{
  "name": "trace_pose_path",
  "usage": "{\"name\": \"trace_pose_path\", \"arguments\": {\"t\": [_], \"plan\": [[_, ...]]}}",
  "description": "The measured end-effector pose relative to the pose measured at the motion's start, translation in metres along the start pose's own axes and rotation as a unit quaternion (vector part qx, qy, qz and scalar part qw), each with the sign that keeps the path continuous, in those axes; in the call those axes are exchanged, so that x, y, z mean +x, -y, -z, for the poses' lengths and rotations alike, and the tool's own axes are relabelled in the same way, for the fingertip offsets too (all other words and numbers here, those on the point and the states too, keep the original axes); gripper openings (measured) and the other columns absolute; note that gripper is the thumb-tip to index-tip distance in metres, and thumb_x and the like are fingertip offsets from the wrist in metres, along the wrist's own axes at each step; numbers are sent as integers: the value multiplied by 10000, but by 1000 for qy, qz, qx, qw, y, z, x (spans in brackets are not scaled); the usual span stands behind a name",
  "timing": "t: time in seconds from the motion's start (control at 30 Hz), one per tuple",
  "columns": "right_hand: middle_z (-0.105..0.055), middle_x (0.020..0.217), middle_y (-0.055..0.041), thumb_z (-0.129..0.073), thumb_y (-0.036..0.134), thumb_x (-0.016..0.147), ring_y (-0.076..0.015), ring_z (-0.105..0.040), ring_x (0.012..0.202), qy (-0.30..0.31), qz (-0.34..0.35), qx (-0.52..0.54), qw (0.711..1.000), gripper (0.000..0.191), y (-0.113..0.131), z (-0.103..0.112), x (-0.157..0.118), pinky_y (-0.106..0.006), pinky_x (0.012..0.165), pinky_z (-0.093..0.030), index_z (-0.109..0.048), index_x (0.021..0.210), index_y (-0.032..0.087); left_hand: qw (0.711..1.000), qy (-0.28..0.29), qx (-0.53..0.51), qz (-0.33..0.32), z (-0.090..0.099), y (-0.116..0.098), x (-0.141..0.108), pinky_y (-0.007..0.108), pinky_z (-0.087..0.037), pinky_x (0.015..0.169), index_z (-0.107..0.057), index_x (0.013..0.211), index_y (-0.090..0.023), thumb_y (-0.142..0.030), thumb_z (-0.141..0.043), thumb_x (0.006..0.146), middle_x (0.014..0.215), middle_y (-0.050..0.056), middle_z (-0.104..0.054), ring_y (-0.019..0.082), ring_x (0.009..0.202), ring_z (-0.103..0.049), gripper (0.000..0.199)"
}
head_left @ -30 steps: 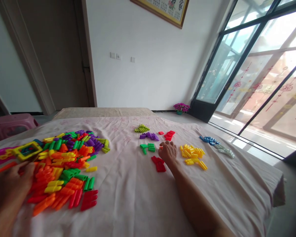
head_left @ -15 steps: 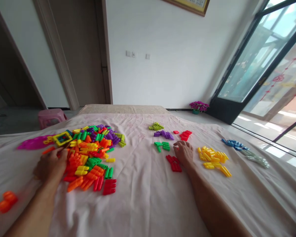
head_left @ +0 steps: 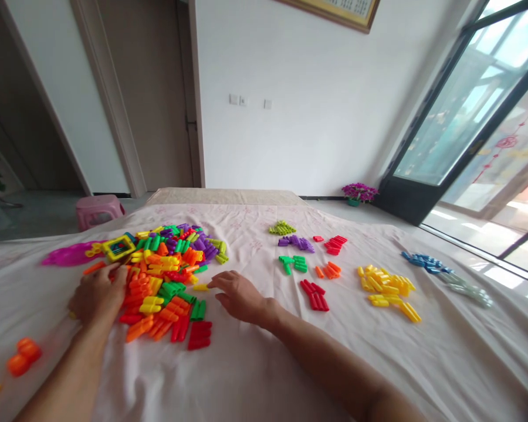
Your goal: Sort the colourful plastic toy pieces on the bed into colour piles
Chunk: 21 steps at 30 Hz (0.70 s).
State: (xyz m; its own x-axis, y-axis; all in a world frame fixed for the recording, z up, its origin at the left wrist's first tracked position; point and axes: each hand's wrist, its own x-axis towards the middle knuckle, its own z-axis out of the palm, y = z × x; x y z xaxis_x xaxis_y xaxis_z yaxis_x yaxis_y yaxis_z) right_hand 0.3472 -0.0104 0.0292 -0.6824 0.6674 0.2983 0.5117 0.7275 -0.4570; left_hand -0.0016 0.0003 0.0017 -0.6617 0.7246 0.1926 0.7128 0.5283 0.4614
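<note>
A heap of colourful plastic building pieces [head_left: 162, 287] lies on the left of the cloth. Against its left edge rests my left hand [head_left: 97, 293], fingers bent but apart over the orange pieces; its fingertips are partly hidden. My right hand [head_left: 237, 296] is at the heap's right side, open, palm down, its fingertips beside a single yellow piece [head_left: 201, 287]. Whether they touch it I cannot tell. Farther right are small sorted groups: orange pieces [head_left: 330, 270], red pieces [head_left: 315, 295], green pieces [head_left: 299, 264], purple pieces [head_left: 297, 242] and yellow pieces [head_left: 385, 284].
A magenta plastic item [head_left: 70, 254] and a yellow square frame piece [head_left: 118, 248] lie behind my left hand. Orange round pieces [head_left: 24, 356] are at the near left. Blue pieces [head_left: 425, 262] and clear pieces [head_left: 469, 290] lie far right. A pink stool [head_left: 99, 211] stands beyond the cloth.
My right hand has moved left from the sorted groups to the heap, uncovering the orange group there. My left hand stays at the heap's left edge. The view has shifted slightly.
</note>
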Motion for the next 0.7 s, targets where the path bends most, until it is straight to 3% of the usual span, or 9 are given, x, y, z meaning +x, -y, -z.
{"name": "trace_pose_path", "arguments": {"t": [0.07,0.17,0.4,0.57,0.7], "plan": [[-660,1277,-65,-630,167,883,-198,-581,1186,-3,1,-9,1000,334,6,-16,18,-334,1049,-428,-638,1213,219,1000,0,4,5,0,-1,0,468,-447,826,-609,1347,-235,-683,-251,881,1267,199,-578,355,1035,-588,739],[-687,1200,-81,-660,231,873,-222,-605,1116,-6,-54,-49,997,358,11,-32,40,-347,986,-460,-611,1227,205,1000,-4,-1,0,1,-1,-1,462,-447,820,-619,1332,-226,-667,-267,885,1257,201,-587,356,1033,-592,720],[-661,1127,-116,-538,351,957,-260,-580,1086,-1,-133,-122,984,236,19,-50,69,-364,853,-502,-619,1108,190,1000,-3,-11,4,3,-2,-2,482,-449,857,-629,1316,-231,-648,-292,885,1265,196,-594,363,1054,-597,688],[-641,1156,-120,-510,266,950,-250,-576,1100,-11,-160,-121,980,211,15,-52,75,-347,849,-496,-639,1096,185,1000,-7,-14,4,5,-5,-4,489,-456,866,-627,1317,-223,-653,-282,882,1281,202,-589,369,1061,-596,702],[-665,1126,-89,-570,229,901,-218,-602,1058,-21,-157,-77,984,225,3,-35,58,-308,869,-478,-674,1097,193,1000,0,-3,1,5,-4,-3,491,-463,842,-628,1315,-229,-693,-231,871,1270,202,-591,381,1052,-603,754]]}}
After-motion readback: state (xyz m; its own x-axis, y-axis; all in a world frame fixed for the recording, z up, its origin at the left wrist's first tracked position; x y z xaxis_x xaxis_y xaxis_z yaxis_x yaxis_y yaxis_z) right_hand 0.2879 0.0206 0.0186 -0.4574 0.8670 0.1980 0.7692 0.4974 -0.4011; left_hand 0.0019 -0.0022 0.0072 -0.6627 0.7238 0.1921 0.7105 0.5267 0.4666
